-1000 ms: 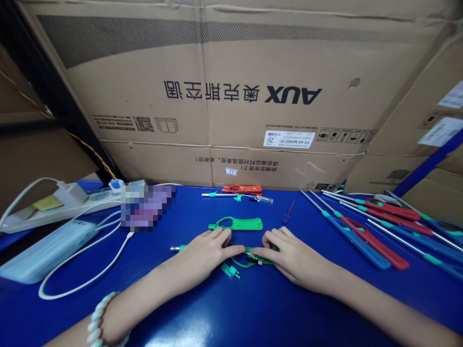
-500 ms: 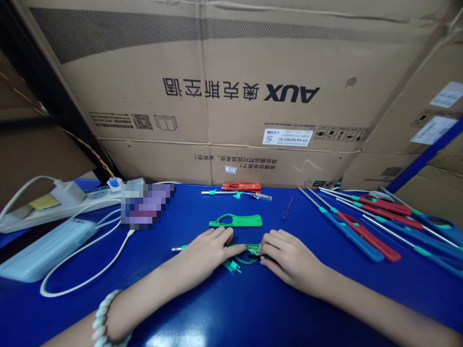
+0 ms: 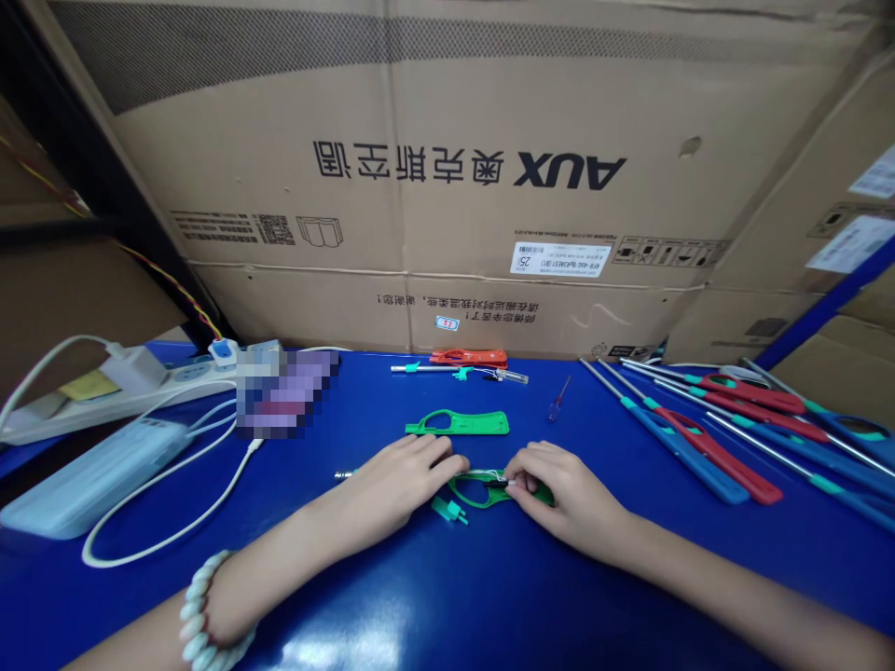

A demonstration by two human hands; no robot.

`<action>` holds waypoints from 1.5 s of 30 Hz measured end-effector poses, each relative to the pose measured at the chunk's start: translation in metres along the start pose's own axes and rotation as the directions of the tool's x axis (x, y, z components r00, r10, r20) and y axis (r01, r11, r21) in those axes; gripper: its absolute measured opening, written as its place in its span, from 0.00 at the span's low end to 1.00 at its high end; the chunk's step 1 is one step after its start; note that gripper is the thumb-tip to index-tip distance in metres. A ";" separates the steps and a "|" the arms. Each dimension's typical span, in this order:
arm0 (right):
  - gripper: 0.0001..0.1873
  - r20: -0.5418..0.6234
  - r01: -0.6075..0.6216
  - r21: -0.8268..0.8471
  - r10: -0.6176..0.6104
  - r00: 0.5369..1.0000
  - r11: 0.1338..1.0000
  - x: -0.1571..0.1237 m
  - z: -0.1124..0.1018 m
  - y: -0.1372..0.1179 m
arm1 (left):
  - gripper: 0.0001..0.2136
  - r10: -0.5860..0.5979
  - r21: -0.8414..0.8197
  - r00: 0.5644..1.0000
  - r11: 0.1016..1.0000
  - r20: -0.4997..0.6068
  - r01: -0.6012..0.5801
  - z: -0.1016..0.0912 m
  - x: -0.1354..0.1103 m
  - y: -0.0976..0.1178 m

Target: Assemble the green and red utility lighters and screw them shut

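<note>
A green lighter handle shell (image 3: 470,499) lies on the blue table beneath both hands, partly covered by them. My left hand (image 3: 412,475) has its fingers curled over the shell's left end, where a metal tube (image 3: 344,475) pokes out. With thumb and fingers together, my right hand (image 3: 563,485) pinches a small black part (image 3: 495,484) with a white wire, at the shell's right portion. A loose teal trigger piece (image 3: 453,511) rests just below my left fingertips. Another green handle shell (image 3: 475,424) lies flat beyond the hands.
Farther back are a red handle shell (image 3: 468,358), a metal tube with wired parts (image 3: 433,370) and a small screwdriver (image 3: 557,401). Several long lighters (image 3: 699,457) lie at right. A power bank (image 3: 94,480), cables and a power strip (image 3: 188,377) occupy the left; cardboard (image 3: 447,121) stands behind.
My left thumb and index finger have drawn back left, uncovering more of the shell. My right fingers remain at the black part, with their grip slightly shifted. The view has shifted slightly.
</note>
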State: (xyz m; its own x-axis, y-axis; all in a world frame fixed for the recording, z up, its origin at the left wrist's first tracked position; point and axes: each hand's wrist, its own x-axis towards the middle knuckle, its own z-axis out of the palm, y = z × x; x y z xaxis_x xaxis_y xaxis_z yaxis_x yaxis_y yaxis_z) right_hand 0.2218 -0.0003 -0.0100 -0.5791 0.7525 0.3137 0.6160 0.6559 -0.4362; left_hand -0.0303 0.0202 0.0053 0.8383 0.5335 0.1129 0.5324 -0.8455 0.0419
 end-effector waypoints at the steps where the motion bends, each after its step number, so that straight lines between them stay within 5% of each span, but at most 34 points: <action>1: 0.05 -0.007 -0.004 -0.001 0.004 1.000 1.000 0.000 0.000 0.000 | 0.20 0.004 0.001 1.000 1.000 0.001 -0.004 0.000 0.000 0.000; 45: 0.06 -0.032 -0.008 -0.049 0.006 0.999 0.999 0.002 0.000 -0.003 | 0.18 0.009 0.039 1.000 0.999 -0.013 -0.009 -0.001 0.002 0.002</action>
State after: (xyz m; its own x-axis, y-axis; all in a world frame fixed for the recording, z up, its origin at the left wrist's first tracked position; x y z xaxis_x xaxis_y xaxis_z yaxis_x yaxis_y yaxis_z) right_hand 0.2183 -0.0007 -0.0081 -0.5580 0.7579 0.3378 0.6460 0.6523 -0.3964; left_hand -0.0276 0.0201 0.0063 0.8416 0.5252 0.1259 0.5292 -0.8485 0.0023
